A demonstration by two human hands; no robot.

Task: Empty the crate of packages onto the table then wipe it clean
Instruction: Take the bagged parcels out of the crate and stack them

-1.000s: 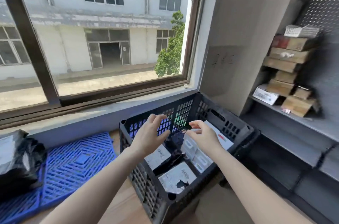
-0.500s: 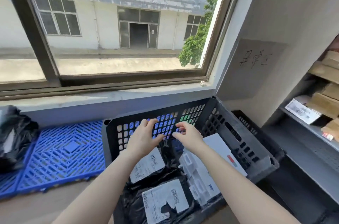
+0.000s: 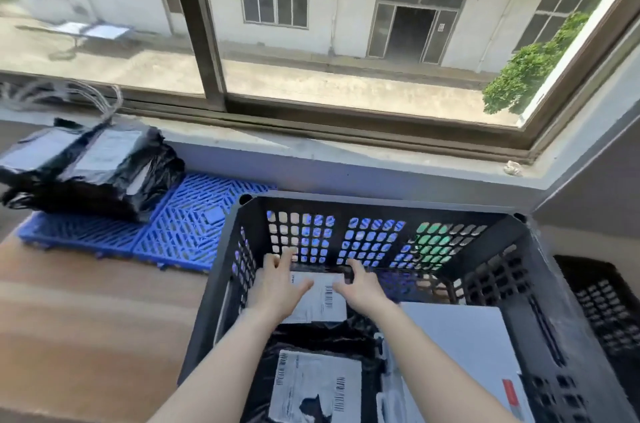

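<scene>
Your left hand (image 3: 277, 287) and right hand (image 3: 360, 287) were both inside the black crate (image 3: 540, 301), at its far end. The fingers were spread and loose, closed on nothing. Between them lay the far package (image 3: 322, 305), a black bag with a white label; I could not tell whether your fingers touched it.

Your fingertips were just short of the crate's perforated far wall. The left hand was near the left wall, with little room on that side. Nearer you, a second black package (image 3: 311, 384) filled the left of the crate floor. A flat white package (image 3: 467, 343) lay just beside it on the right.

The crate stood on the brown table (image 3: 86, 336), whose top showed to the crate's left. Behind that stretch lay a blue grid mat (image 3: 180, 232), its right end running behind the crate's far left corner. Stacked black packages (image 3: 90, 166) sat on its far left end, well apart from the crate. The window sill (image 3: 346, 152) ran behind the crate, and another dark crate (image 3: 606, 311) stood just beside it on the right.

Both black packages in the crate had barcodes on their labels, but the print was too small to read. The white package carried a red mark (image 3: 510, 395) near its right edge.
</scene>
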